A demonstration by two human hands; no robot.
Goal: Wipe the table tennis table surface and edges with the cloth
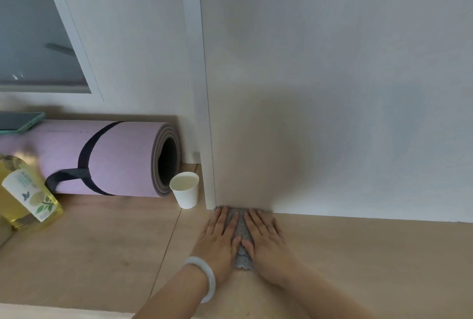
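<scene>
A grey cloth (240, 226) lies on the light wooden table surface (358, 254), its far end pushed against the white wall. My left hand (217, 239) presses flat on the cloth's left side, fingers straight and pointing at the wall. My right hand (268, 239) presses flat on its right side in the same way. Most of the cloth is hidden under both palms; only a strip between the hands and a frilled near end (243, 263) show. A pale bangle (204, 277) sits on my left wrist.
A white paper cup (185, 189) stands just left of the hands by a white wall corner (208, 152). A rolled pink mat (102, 157) lies further left, with a tilted yellow bottle (28, 190) and a phone (20, 120). A seam (169, 242) crosses the table.
</scene>
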